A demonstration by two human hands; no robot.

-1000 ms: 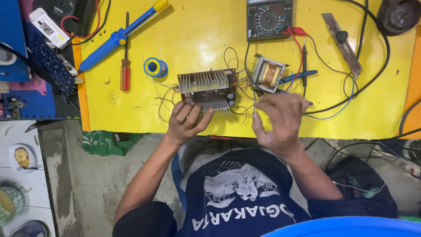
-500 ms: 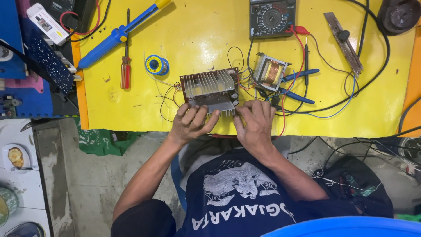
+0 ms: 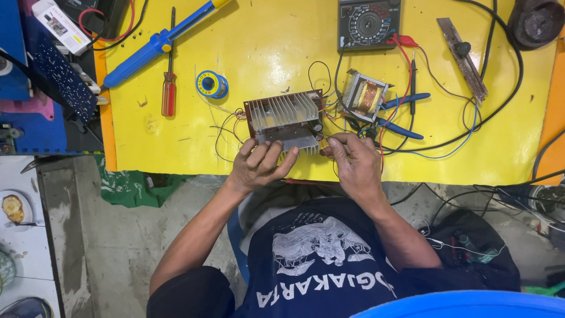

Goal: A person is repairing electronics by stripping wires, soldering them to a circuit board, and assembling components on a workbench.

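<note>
A brown circuit board with finned metal heat sinks [image 3: 284,119] lies on the yellow table [image 3: 265,53], trailing thin wires. My left hand [image 3: 258,165] rests at its near edge, fingers touching the lower heat sink. My right hand [image 3: 353,165] sits just right of the board, fingertips pinched on thin wires at its corner. A small transformer with a copper winding [image 3: 366,96] stands behind my right hand, wired to the board.
Blue-handled pliers [image 3: 400,115] lie beside the transformer. A multimeter [image 3: 368,23] with red and black leads sits at the back. A solder spool [image 3: 210,83], red screwdriver [image 3: 169,88] and blue soldering iron [image 3: 156,44] lie to the left. A dark board [image 3: 59,76] leans at the table's left edge.
My right hand came down from above the table edge and moved left to the board's right corner, closing on the wires. My left hand stayed at the heat sink.
</note>
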